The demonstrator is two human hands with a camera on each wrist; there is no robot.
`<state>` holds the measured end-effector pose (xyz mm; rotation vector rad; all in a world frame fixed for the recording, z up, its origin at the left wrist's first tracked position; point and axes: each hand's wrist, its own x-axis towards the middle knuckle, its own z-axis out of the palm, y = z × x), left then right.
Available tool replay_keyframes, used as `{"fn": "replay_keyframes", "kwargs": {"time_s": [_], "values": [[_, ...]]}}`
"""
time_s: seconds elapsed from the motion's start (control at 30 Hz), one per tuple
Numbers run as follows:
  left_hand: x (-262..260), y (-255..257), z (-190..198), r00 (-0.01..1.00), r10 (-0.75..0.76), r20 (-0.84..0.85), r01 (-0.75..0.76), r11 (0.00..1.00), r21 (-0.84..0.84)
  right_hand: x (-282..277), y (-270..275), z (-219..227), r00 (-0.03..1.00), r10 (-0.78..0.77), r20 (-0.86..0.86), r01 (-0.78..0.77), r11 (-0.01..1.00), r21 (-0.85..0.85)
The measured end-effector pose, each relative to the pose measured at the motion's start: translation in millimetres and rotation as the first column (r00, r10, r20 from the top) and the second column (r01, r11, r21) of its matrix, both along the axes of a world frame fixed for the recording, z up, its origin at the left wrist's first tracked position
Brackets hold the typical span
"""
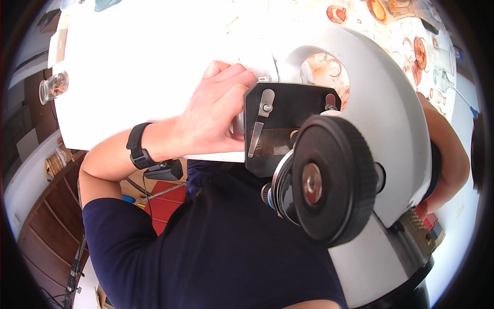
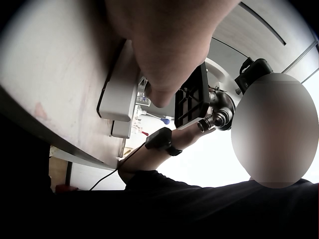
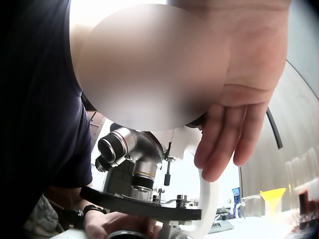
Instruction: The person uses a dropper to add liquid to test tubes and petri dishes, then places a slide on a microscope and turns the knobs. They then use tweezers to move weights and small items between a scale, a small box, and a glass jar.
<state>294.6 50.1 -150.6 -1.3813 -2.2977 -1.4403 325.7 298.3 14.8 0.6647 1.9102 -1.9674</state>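
Observation:
A light-grey microscope (image 1: 396,108) fills the right half of the head view, its black focus knob (image 1: 337,180) toward the camera. My left hand (image 1: 218,105) is at the left edge of the black stage (image 1: 272,92), fingers bent and reaching behind it. In the right wrist view this hand shows below the stage, beside a dark round rim (image 3: 127,234); I cannot tell what its fingertips hold. My right hand (image 3: 249,94) hangs beside the microscope's arm, several fingers extended downward, thumb side hidden by blur. Objectives (image 3: 144,174) point down at the stage.
A small glass jar (image 1: 54,87) lies at the table's left edge. Reddish ring stains (image 1: 337,14) mark the table at the upper right, near glassware (image 1: 443,74). A yellow funnel (image 3: 272,199) stands in the background. A red seat (image 1: 164,201) shows below the table.

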Motion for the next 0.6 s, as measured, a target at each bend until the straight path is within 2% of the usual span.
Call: {"fn": "replay_keyframes", "kwargs": {"time_s": [0.6], "values": [[0.1, -0.8, 0.3, 1.000, 0.000, 0.005, 0.001, 1.000, -0.009, 0.1, -3.3, -4.1, 1.000, 0.003, -0.030, -0.002, 1.000, 0.023]]}}
